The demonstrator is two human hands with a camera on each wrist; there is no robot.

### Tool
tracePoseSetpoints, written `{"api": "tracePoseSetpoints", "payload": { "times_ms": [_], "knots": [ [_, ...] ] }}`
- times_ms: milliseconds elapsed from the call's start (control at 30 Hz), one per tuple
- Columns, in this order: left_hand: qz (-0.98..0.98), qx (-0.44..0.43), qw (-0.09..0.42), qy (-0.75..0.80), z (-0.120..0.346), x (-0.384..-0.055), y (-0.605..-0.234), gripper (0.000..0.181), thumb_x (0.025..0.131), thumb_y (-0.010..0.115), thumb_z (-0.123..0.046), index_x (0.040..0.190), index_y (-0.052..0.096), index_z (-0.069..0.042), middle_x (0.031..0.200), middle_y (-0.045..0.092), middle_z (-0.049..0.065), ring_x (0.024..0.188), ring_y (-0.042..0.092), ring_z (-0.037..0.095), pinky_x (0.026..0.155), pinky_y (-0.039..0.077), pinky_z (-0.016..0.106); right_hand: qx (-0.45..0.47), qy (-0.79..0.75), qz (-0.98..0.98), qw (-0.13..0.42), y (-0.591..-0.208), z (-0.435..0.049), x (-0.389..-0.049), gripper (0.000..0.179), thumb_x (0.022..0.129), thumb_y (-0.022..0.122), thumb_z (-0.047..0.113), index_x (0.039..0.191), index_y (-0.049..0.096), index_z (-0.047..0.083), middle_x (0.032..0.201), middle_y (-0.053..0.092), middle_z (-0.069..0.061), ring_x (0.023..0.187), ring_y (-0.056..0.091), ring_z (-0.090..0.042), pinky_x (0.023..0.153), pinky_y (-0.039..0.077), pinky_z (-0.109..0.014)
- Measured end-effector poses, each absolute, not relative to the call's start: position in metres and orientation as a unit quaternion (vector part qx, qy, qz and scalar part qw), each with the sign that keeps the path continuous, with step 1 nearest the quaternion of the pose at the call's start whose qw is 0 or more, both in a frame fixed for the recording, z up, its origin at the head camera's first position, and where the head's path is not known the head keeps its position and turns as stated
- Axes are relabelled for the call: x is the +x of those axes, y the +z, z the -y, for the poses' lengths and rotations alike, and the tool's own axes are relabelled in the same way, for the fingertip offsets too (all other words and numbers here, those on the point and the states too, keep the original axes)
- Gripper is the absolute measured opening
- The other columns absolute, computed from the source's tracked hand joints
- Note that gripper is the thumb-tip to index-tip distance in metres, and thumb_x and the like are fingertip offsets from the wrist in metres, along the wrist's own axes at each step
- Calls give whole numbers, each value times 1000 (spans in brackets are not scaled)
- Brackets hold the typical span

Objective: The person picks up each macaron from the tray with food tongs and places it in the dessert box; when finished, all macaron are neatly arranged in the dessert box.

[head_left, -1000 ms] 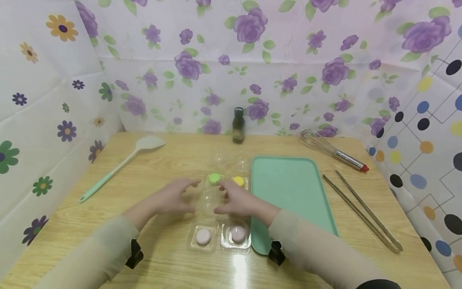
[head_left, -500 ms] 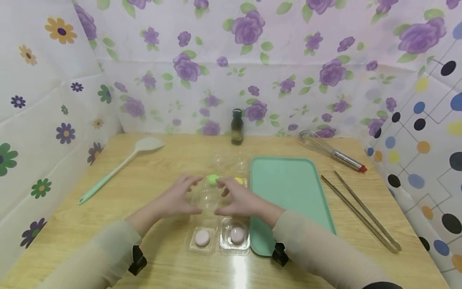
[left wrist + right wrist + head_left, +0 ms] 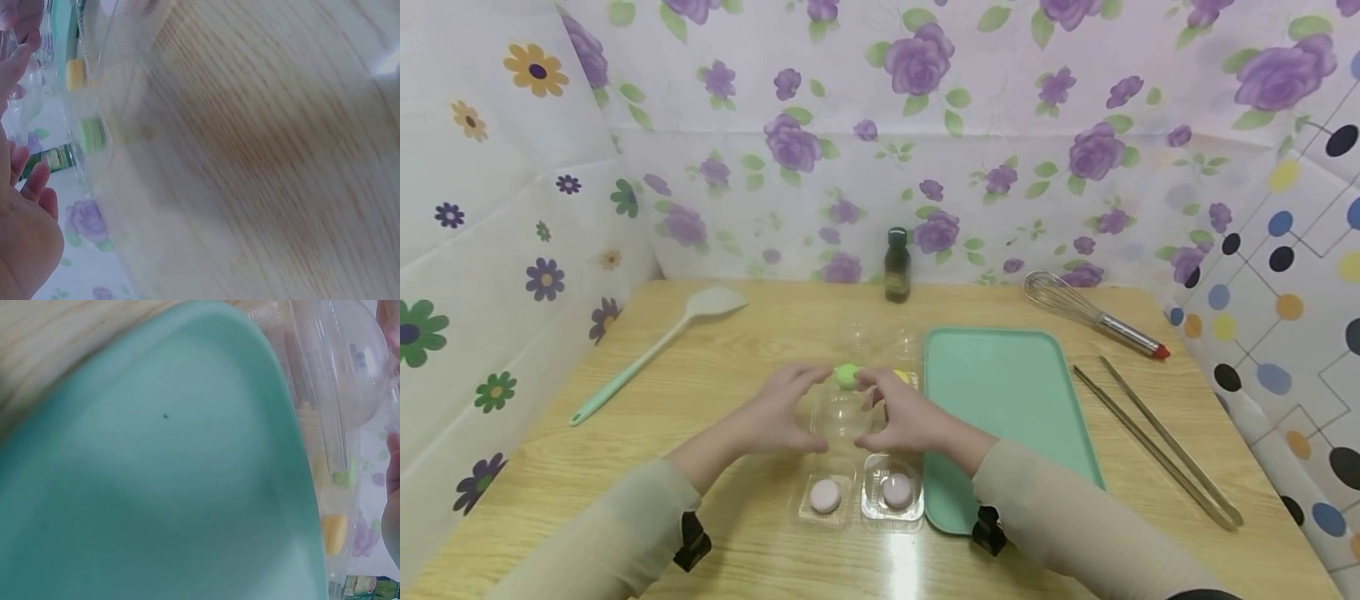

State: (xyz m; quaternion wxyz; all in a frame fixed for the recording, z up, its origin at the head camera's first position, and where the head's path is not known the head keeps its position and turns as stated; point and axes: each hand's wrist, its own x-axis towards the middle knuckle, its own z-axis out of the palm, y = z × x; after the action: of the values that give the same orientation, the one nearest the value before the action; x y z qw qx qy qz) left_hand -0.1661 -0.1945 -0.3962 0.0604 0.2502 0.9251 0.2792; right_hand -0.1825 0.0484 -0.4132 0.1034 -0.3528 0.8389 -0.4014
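Observation:
Between my left hand (image 3: 782, 410) and right hand (image 3: 906, 412) is a clear domed plastic lid (image 3: 842, 415). Fingers and thumbs of both hands curve round its sides, and it shows dome upward in the right wrist view, above the clear boxes. Just beyond my fingertips sits a green macaron (image 3: 847, 376). A yellow macaron (image 3: 901, 377) is partly hidden behind my right hand. Nearer me, two clear plastic boxes each hold one pale pink macaron, the left macaron (image 3: 825, 496) and the right macaron (image 3: 897, 491).
A mint-green tray (image 3: 992, 367) lies under my right forearm. Further right are metal tongs (image 3: 1157, 442) and a whisk (image 3: 1093, 315). A dark bottle (image 3: 897, 267) stands at the back, with a pale green spatula (image 3: 658, 350) on the left. Two more clear domed lids (image 3: 906, 340) lie behind the macarons.
My left hand has moved right, towards the right hand, and closer round the lid. The lid has shifted slightly to the right. The macarons and tools have stayed in place.

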Motion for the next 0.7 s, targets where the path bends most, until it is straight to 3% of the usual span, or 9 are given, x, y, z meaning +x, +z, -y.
{"api": "tracePoseSetpoints", "payload": {
  "times_ms": [167, 400, 533, 633, 700],
  "knots": [
    [-932, 266, 40, 244, 191, -163, -394, 103, 56, 87, -37, 142, 36, -11, 138, 37, 12, 126, 32, 33, 100, 31, 58, -361, -424, -822, 122, -414, -53, -182, 87, 74, 79, 25, 142, 28, 9, 133, 44, -6, 102, 52, -11, 74, 49, -27],
    [-935, 280, -10, 215, 190, -161, -390, 92, 55, 86, -35, 132, 45, -6, 131, 43, 15, 121, 37, 33, 99, 31, 57, -349, -452, -804, 162, -414, -55, -182, 91, 77, 77, 25, 146, 19, 14, 131, 48, -5, 100, 55, -11, 79, 49, -32],
    [-937, 275, -41, 210, 192, -159, -387, 91, 55, 86, -34, 130, 45, -4, 129, 44, 16, 119, 39, 34, 99, 31, 56, -299, -503, -780, 220, -410, -55, -182, 73, 88, 65, 30, 145, 24, 12, 115, 60, -3, 97, 59, -14, 83, 48, -34],
    [-938, 275, -53, 204, 194, -159, -386, 90, 55, 86, -33, 130, 45, -4, 128, 44, 15, 118, 39, 34, 99, 31, 55, -259, -565, -731, 282, -408, -52, -183, 56, 95, 51, 36, 141, 33, 7, 106, 63, -8, 93, 60, -20, 79, 48, -34],
    [-938, 275, -56, 201, 195, -158, -386, 90, 56, 87, -34, 129, 44, -4, 127, 44, 15, 118, 39, 33, 99, 30, 55, -227, -603, -691, 328, -407, -50, -183, 55, 97, 44, 42, 138, 37, 6, 100, 65, -11, 89, 61, -23, 74, 47, -32]
  ]
}}
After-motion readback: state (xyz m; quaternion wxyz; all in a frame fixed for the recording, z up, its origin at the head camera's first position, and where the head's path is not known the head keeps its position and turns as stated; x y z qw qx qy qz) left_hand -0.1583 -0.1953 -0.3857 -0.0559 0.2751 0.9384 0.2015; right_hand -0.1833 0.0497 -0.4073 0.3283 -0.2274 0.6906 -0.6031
